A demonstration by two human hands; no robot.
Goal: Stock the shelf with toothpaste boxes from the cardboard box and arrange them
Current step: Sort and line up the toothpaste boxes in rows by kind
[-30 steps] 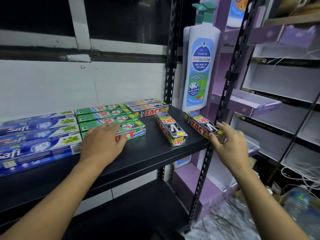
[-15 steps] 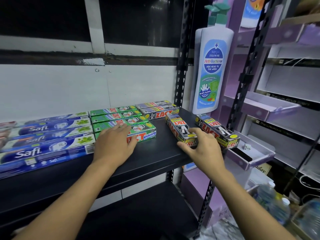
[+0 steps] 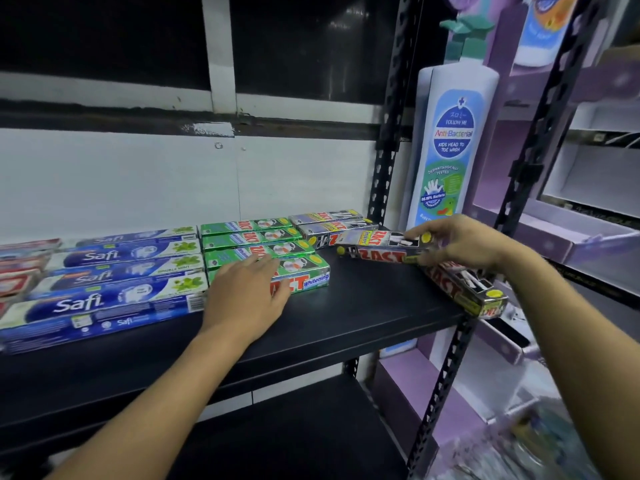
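Silver Zact box (image 3: 379,249) gripped by right hand (image 3: 464,242), left hand (image 3: 247,294) flat on green boxes (image 3: 263,252)

right hand (image 3: 464,242) gripping silver toothpaste box (image 3: 377,249), left hand (image 3: 247,292) on green boxes (image 3: 263,251)

White wall (image 3: 138,181); dark window panes (image 3: 104,39) above; purple display stand (image 3: 585,237) right.

On blue boxes (image 3: 104,303) "Safi"; green box (image 3: 311,273) "ZACT Whitening"; silver box (image 3: 381,254) "ZACT"; bottle (image 3: 453,143) "Follow Me Anti-Bacterial Kids Head to Toe Wash".
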